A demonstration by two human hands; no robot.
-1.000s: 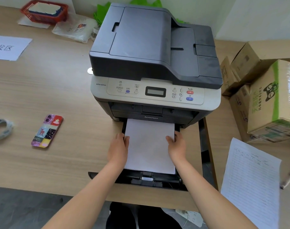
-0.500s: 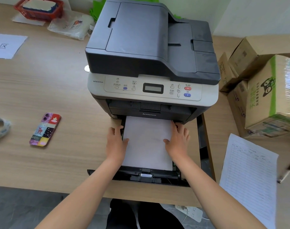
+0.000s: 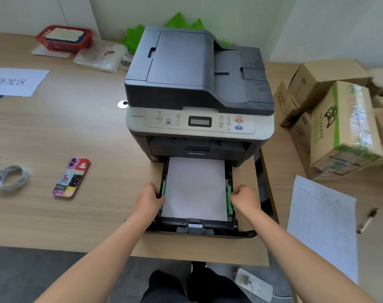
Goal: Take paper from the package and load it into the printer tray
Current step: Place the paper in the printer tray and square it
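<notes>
A grey and dark printer (image 3: 199, 88) stands on the wooden desk. Its black paper tray (image 3: 195, 228) is pulled out toward me at the front. A stack of white paper (image 3: 195, 189) lies flat inside the tray between two green side guides. My left hand (image 3: 150, 201) grips the tray's left wall beside the left green guide. My right hand (image 3: 244, 199) is closed against the right green guide (image 3: 229, 200) on the tray's right side. The paper package is not identifiable in view.
A phone in a colourful case (image 3: 71, 177) and a tape roll (image 3: 11, 177) lie left on the desk. Cardboard boxes (image 3: 343, 125) are stacked at right. A printed sheet (image 3: 323, 224) and a pen (image 3: 367, 219) lie near the right edge. A red basket (image 3: 63, 38) sits far back left.
Both hands moved off the top of the paper stack outward to the tray's sides. The paper now lies flat in the tray. The camera has tilted up.
</notes>
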